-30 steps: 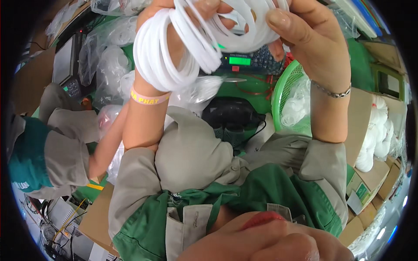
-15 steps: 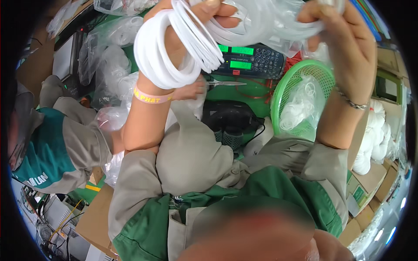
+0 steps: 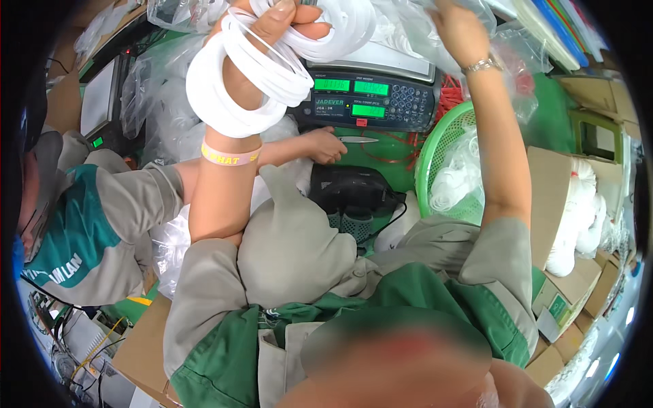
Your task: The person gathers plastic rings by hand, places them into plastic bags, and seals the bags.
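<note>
White rings (image 3: 338, 30) loop around my left hand (image 3: 272, 26) and wrist, with more bunched at my fingers, which are closed on them at the far side of the workspace. My right hand (image 3: 454, 28) reaches out across from it at clear plastic (image 3: 420, 34); its fingertips run to the edge of view, so I cannot tell whether they grip or stand apart. Between my hands and nearer me sits a dark scale (image 3: 409, 117) with lit green displays. A co-worker's hand (image 3: 326, 145) passes under my left forearm to the scissors (image 3: 359, 139) below the scale. Nearer me than my right hand, a green basket (image 3: 423, 178) holds bagged white rings (image 3: 454, 182), with red string (image 3: 450, 94) just beyond its rim.

The step in hand, as I judge it, is keeping the rings gathered on the left while the right handles the plastic. The next move calls for a firm left hold, lest the loops slip, and a sure right-hand pinch on the thin film.
</note>
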`<state>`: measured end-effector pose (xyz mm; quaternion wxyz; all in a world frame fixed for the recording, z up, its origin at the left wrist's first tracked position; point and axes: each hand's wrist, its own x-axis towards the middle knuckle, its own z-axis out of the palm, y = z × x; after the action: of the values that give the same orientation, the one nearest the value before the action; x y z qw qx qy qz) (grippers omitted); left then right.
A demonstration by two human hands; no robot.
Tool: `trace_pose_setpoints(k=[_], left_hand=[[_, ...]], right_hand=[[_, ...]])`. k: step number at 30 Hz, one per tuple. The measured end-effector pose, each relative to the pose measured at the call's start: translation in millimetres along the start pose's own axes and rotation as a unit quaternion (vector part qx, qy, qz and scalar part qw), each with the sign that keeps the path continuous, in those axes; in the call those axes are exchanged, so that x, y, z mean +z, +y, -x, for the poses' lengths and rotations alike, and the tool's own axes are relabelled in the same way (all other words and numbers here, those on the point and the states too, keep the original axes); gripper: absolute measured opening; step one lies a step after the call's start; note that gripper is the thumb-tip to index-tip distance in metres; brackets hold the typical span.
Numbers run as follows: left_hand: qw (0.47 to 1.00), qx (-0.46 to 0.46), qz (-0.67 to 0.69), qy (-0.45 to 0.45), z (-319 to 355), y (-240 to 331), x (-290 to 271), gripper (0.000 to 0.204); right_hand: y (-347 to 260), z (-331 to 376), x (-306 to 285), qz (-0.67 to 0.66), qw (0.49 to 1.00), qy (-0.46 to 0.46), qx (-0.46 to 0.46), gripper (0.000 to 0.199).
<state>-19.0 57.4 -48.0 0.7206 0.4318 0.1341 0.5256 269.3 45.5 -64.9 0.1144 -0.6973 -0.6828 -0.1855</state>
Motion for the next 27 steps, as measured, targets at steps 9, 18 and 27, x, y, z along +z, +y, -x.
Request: trace_pose_setpoints(k=[9, 18, 27], left_hand=[[0.991, -0.031, -0.129, 0.033, 13, 22, 37, 0.024], [0.981, -0.039, -0.182, 0.061, 21, 14, 49, 0.025], [0.988, -0.068, -0.134, 0.035, 25, 24, 48, 0.031]], right_hand=[[-41, 12, -116, -0.630, 0.739, -0.234, 0.053, 0.018], [-72, 28, -109, -0.752, 0.625, -0.207, -0.020, 0.017], [-73, 29, -112, -0.726, 0.663, -0.179, 0.016, 0.016]])
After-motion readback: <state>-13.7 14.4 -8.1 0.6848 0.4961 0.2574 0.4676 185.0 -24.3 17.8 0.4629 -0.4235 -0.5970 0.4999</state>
